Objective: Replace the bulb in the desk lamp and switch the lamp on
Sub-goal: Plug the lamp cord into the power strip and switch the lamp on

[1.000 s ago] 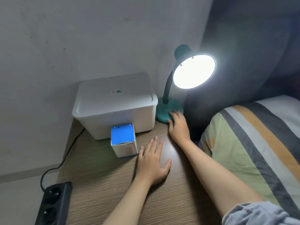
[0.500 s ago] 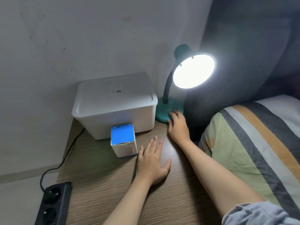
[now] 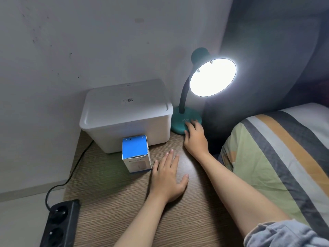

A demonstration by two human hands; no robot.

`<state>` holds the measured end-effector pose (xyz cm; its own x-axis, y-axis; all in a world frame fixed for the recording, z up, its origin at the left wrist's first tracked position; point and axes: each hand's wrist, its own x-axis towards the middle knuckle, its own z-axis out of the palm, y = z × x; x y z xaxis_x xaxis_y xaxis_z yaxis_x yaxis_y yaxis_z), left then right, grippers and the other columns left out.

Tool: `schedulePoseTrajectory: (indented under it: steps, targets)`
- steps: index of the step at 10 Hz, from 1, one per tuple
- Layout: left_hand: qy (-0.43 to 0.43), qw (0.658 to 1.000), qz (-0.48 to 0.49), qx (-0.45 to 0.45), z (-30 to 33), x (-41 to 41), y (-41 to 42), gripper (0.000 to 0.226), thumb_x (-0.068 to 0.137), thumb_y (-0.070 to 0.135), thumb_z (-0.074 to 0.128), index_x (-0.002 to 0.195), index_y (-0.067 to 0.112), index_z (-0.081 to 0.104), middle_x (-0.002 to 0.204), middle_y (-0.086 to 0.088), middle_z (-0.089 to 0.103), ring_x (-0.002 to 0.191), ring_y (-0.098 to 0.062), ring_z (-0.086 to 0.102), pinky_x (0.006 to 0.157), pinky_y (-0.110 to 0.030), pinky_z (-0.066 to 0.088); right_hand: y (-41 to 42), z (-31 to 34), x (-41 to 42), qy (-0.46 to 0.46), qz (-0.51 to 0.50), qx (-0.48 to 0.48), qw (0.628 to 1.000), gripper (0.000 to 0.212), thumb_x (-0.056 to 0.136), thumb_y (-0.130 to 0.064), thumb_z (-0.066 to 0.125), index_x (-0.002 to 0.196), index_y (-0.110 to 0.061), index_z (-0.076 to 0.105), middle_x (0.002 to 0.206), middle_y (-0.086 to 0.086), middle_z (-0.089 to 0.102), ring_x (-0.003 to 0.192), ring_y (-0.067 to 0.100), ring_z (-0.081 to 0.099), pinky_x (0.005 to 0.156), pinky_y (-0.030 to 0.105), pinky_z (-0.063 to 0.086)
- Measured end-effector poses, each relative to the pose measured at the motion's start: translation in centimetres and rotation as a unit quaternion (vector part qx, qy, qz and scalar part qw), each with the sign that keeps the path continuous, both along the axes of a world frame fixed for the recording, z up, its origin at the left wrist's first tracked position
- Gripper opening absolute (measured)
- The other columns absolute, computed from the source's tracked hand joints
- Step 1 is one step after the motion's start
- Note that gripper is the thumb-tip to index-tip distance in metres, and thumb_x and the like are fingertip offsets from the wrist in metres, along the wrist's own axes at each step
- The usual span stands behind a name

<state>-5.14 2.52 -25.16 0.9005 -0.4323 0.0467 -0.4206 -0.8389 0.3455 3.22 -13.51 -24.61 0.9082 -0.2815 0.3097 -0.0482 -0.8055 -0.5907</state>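
The teal desk lamp (image 3: 183,97) stands at the back of the wooden table (image 3: 110,207), and its shade (image 3: 212,77) shines bright white, so the bulb itself is lost in glare. My right hand (image 3: 195,138) rests with its fingertips on the lamp's round base (image 3: 179,122). Flat on the table, palm down with fingers apart, lies my left hand (image 3: 169,177), holding nothing. A blue and white bulb box (image 3: 136,154) stands just left of that hand.
A white lidded plastic bin (image 3: 126,113) sits against the wall behind the bulb box. A black power strip (image 3: 59,223) with a cable lies at the table's left front corner. A striped pillow or bedding (image 3: 277,157) borders the table on the right.
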Motion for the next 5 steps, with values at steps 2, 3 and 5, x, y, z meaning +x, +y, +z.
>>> schedulePoseTrajectory:
  steps: [2, 3, 5]
  targets:
    - [-0.001, 1.000, -0.002, -0.008, 0.09, 0.02, 0.02, 0.074, 0.081, 0.059, 0.033, 0.145, 0.027, 0.017, 0.158, 0.006, 0.003, 0.144, -0.011, 0.003, 0.115, -0.041, 0.003, 0.03, -0.02, 0.08, 0.008, 0.001, -0.011, 1.000, 0.040, 0.092, -0.012, 0.048, 0.132, -0.008, 0.049, 0.139, 0.019, 0.042, 0.134, 0.033, 0.033, 0.099, 0.044, 0.043]
    - [0.002, 1.000, -0.012, -0.021, 0.07, -0.08, 0.10, 0.072, 0.083, 0.058, 0.035, 0.145, 0.028, 0.016, 0.157, 0.008, 0.001, 0.144, -0.009, 0.000, 0.114, -0.041, 0.003, 0.01, -0.06, 0.23, 0.025, -0.002, -0.023, 0.999, 0.040, 0.092, -0.013, 0.047, 0.132, -0.011, 0.048, 0.139, 0.017, 0.038, 0.131, 0.032, 0.033, 0.099, 0.042, 0.043]
    - [0.001, 1.000, -0.007, -0.015, 0.18, -0.08, 0.00, 0.072, 0.083, 0.057, 0.035, 0.145, 0.026, 0.017, 0.158, 0.006, 0.004, 0.144, -0.009, 0.001, 0.115, -0.042, 0.004, 0.01, -0.39, 0.45, 0.033, -0.010, -0.033, 0.999, 0.040, 0.092, -0.015, 0.044, 0.132, -0.013, 0.046, 0.140, 0.014, 0.037, 0.132, 0.030, 0.032, 0.098, 0.043, 0.043]
